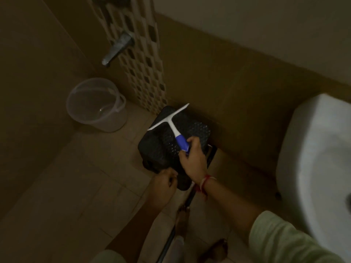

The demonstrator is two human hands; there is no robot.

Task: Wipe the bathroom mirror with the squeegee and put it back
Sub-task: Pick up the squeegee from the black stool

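A squeegee (173, 123) with a white blade and a blue-and-white handle lies across the top of a black perforated stool (195, 130) on the floor by the wall. My right hand (193, 158) is closed around the end of its blue handle, with a red thread on the wrist. My left hand (165, 182) is curled at the stool's near edge, fingers closed; whether it grips the edge I cannot tell. The mirror is out of view.
A clear plastic bucket (96, 104) stands on the tiled floor to the left, under a metal tap (117, 48) on the patterned tile strip. A white washbasin (319, 158) juts in at the right. A dark pole (182, 215) runs down the floor near my feet.
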